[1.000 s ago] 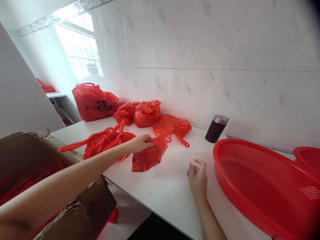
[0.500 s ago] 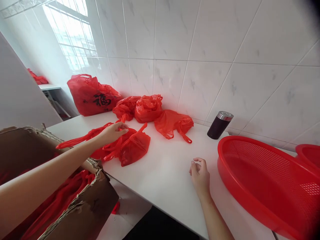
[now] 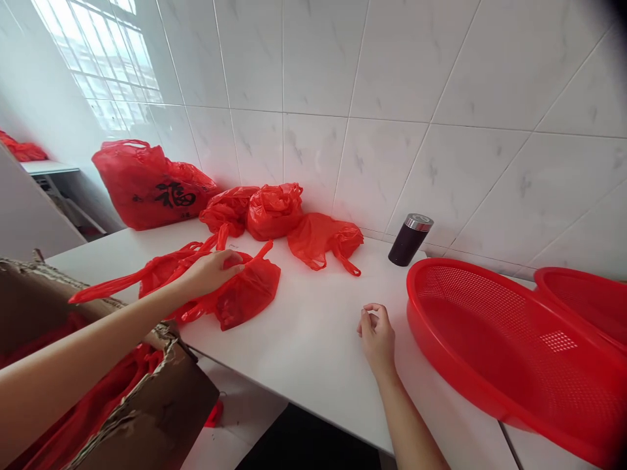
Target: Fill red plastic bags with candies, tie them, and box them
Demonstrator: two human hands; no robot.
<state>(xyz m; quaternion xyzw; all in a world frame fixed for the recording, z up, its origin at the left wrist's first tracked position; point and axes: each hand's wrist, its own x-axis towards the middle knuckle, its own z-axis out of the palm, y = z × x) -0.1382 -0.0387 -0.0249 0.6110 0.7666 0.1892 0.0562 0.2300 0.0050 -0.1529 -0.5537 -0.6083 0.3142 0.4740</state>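
My left hand (image 3: 213, 273) reaches over the near pile of thin red plastic bags (image 3: 252, 294) on the table. Its fingers curl closed at the bag's handles, and part of the grip is hidden behind the hand. A loose handle points up and right beside the fingertips. My right hand (image 3: 378, 334) hovers over or rests on the white tabletop (image 3: 313, 346), fingers curled in toward the thumb, with nothing visible in them. To its right stands a large red plastic basket (image 3: 416, 307).
An open cardboard box (image 3: 161, 398) holding red material stands at the left. Along the tiled wall sit a big red bag with black characters (image 3: 151, 189), bundled red bags (image 3: 274, 212), a flatter red bag (image 3: 318, 241) and a dark tumbler (image 3: 407, 245). Another red basket (image 3: 582, 294) lies farther right.
My left hand has come down onto the red bags, its fingers more curled. The view has swung slightly right. My right hand keeps about the same pose.
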